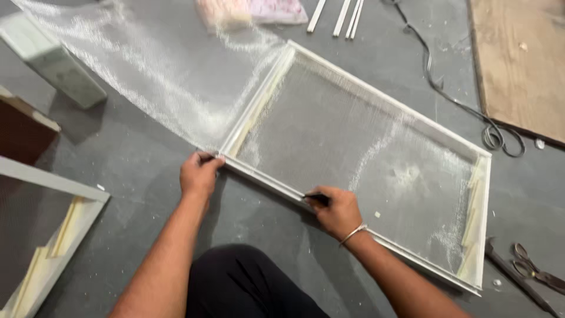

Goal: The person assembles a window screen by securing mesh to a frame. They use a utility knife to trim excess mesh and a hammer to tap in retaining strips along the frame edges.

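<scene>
A white rectangular frame [376,94] covered with fine mesh lies flat on the grey floor. My left hand [199,174] pinches the frame's near-left corner, where loose mesh [153,70] spills out to the left. My right hand [336,211] presses a small dark tool [318,198] against the near rail of the frame; a metal bangle sits on that wrist. What kind of tool it is cannot be made out.
Scissors [532,272] and a dark metal tool [512,274] lie at the right. A black cable [465,106] runs past a wooden board [524,65]. White strips [341,16] lie at the top. Another meshed frame [53,235] sits at the left, a pale block [56,59] beyond it.
</scene>
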